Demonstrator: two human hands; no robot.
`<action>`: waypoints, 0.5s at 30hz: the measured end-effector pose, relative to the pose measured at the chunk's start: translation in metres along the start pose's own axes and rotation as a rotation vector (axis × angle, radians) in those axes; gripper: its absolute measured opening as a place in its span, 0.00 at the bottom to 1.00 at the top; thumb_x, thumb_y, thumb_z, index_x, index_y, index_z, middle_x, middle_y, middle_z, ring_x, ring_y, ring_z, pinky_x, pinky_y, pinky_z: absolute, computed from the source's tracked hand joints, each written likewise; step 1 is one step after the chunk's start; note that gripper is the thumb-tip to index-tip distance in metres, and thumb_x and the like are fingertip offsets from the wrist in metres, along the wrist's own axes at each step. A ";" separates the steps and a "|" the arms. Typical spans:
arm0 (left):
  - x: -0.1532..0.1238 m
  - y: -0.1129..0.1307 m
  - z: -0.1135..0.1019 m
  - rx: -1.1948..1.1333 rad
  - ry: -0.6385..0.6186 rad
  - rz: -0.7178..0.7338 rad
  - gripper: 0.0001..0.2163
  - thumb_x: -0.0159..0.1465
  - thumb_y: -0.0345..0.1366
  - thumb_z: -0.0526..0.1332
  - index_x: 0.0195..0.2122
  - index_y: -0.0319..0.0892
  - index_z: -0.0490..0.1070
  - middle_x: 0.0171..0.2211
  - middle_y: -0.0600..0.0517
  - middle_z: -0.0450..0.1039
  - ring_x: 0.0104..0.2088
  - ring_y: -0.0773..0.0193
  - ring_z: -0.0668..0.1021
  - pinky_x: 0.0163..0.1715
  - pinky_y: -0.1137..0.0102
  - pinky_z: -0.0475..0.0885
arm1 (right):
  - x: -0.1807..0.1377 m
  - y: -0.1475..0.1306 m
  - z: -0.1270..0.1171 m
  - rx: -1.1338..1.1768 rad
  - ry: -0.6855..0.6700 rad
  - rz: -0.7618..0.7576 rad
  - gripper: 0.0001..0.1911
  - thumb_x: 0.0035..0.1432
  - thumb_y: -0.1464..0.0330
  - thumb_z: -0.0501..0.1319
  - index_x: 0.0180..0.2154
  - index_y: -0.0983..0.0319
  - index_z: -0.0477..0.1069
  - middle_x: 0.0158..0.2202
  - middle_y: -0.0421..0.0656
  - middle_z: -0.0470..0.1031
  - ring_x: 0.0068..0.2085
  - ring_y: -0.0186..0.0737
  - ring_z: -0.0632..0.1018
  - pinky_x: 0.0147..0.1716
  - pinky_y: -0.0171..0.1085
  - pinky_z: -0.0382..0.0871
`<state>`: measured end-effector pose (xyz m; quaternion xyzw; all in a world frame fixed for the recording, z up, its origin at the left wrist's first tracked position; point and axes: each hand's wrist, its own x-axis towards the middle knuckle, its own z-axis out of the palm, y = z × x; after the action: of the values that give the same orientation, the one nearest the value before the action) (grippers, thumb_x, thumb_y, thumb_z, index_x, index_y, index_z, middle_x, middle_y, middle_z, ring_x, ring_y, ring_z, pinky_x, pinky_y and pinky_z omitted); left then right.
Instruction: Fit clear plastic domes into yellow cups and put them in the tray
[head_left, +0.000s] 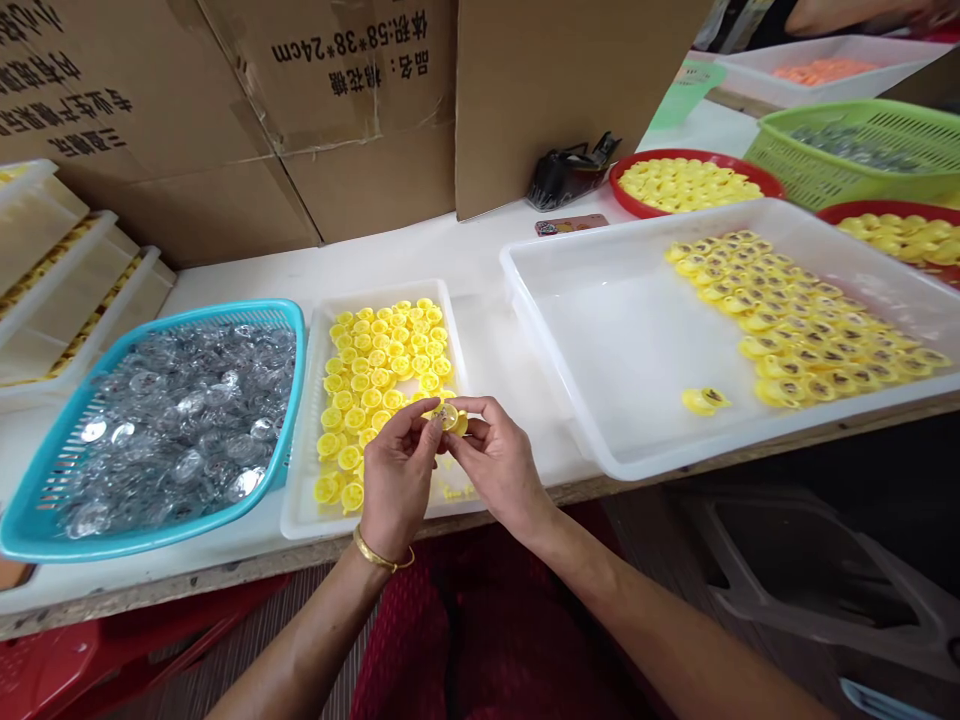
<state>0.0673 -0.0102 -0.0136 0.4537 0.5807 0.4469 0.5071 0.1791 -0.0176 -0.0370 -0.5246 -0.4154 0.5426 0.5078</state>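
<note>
Above the front of a narrow white tray, my two hands meet at a small yellow plastic piece. My right hand pinches the piece from the right. From the left, my left hand closes thumb and fingertips on a small clear, shiny disc at its open face. Whether the disc is seated in it I cannot tell. Rows of yellow cup-like pieces lie open side up in the tray below. A blue basket to the left holds many clear and silvery discs.
To the right, a large white tray holds rows of yellow pieces with dark-marked faces and one apart. Beyond are red trays, a green basket and a phone. Stacked boxes stand left; cardboard rises behind.
</note>
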 end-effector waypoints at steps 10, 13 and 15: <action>0.000 -0.005 -0.011 0.194 -0.040 0.117 0.15 0.57 0.38 0.65 0.45 0.41 0.74 0.28 0.53 0.73 0.27 0.68 0.74 0.29 0.73 0.70 | 0.000 0.002 0.000 -0.050 0.010 -0.038 0.15 0.53 0.66 0.63 0.43 0.61 0.67 0.47 0.49 0.74 0.42 0.43 0.80 0.43 0.42 0.76; 0.001 -0.005 -0.010 0.264 0.000 0.177 0.13 0.57 0.37 0.65 0.43 0.41 0.75 0.26 0.54 0.72 0.26 0.69 0.73 0.29 0.74 0.70 | 0.000 0.002 0.001 -0.091 0.018 -0.071 0.14 0.54 0.66 0.62 0.43 0.61 0.67 0.47 0.50 0.74 0.43 0.44 0.79 0.43 0.43 0.76; 0.001 -0.005 -0.010 0.305 0.025 0.210 0.12 0.57 0.36 0.65 0.42 0.40 0.75 0.25 0.55 0.71 0.24 0.70 0.72 0.27 0.75 0.69 | 0.000 0.002 0.002 -0.117 0.019 -0.088 0.14 0.54 0.66 0.62 0.43 0.62 0.68 0.47 0.51 0.74 0.43 0.44 0.79 0.42 0.42 0.76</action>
<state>0.0568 -0.0107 -0.0183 0.5779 0.5973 0.4100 0.3758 0.1771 -0.0174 -0.0393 -0.5396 -0.4641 0.4897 0.5037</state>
